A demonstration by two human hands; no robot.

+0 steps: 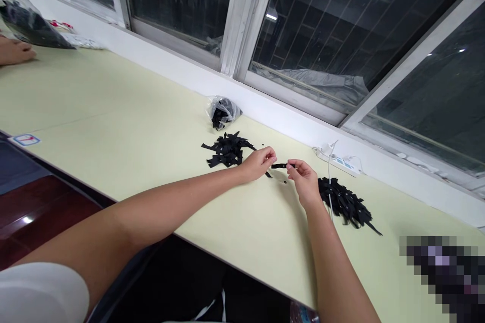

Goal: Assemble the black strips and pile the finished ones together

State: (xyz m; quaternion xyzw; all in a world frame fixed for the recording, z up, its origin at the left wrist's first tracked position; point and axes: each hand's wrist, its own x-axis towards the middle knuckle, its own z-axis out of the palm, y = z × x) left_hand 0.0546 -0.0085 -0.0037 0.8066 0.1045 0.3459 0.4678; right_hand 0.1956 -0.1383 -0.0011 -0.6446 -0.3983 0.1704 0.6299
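Note:
My right hand (304,181) is closed in a pinch on one end of a short black fabric strip (279,165), held just above the table. Close by the strip's other end is my left hand (259,162), its thumb and fingers pressed together; whatever they may hold is too small to make out. Beyond the left wrist lies a loose pile of black strips (228,150), some showing small pale dots. A second heap of black strips (344,202) sits to the right of my right hand. A small dark round piece (285,182) rests below the held strip, and another strip partly shows under my left hand.
Behind the left pile stands a clear plastic bag (224,112) with black pieces inside. A white power strip (343,164) lies along the wall, its cable (330,192) crossing the right heap. Another person's hand (15,51) is at far left beside a dark bag. A blurred patch covers the lower right.

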